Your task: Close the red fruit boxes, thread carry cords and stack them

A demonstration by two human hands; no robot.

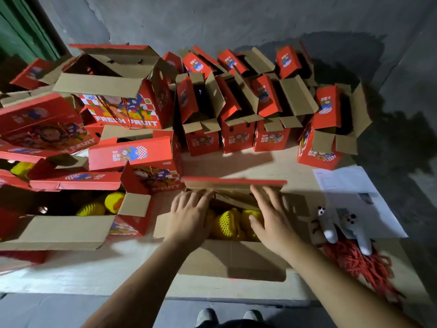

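Note:
An open red fruit box (233,259) stands at the table's front, right before me, with yellow net-wrapped fruit (225,224) inside. Its far flap (234,182) stands up and its near flap lies folded out toward me. My left hand (189,215) lies flat over the box's left side with straight fingers reaching the far inner flap. My right hand (272,216) lies flat over the right side, fingers spread toward the same flap. A bundle of red carry cords (359,263) lies to the right of the box.
Many open red boxes (236,110) crowd the back of the table. More open boxes with fruit (94,207) and a corded "FRESH FRUIT" box (123,107) pile at the left. Grey gloves (343,227) and a white paper (354,197) lie at the right.

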